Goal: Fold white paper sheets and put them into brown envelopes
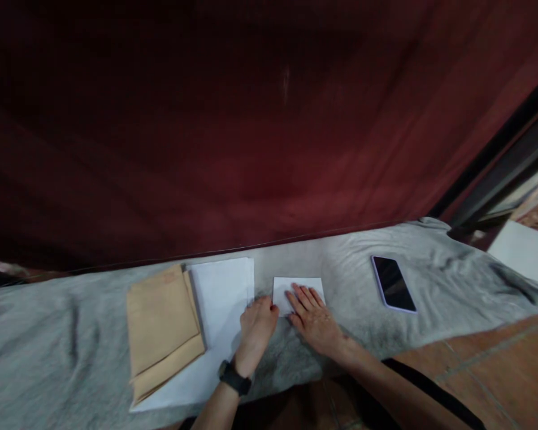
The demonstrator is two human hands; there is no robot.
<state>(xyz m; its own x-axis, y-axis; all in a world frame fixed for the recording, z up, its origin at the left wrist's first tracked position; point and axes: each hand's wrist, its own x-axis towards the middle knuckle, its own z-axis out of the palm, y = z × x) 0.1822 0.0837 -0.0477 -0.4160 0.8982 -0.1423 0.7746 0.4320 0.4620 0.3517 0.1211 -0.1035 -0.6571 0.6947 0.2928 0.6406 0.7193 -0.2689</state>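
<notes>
A small white folded paper [283, 288] lies on the grey cloth in front of me. My right hand [312, 316] rests flat on its right part, fingers stretched out and slightly spread. At the paper's lower left edge, my left hand [259, 322] is closed, with its thumb and curled fingers at the edge; the exact grip is partly hidden. A black watch [234, 378] is on the left wrist. Left of that hand lies a stack of white paper sheets [224, 286], partly covered by brown envelopes [164, 319].
A phone [393, 283] with a purple edge lies on the grey cloth [341, 263] to the right. Behind the cloth rises a dark red upright surface [260, 149]. Tiled floor [497, 364] shows at the lower right, and a white panel [524, 254] stands at the far right.
</notes>
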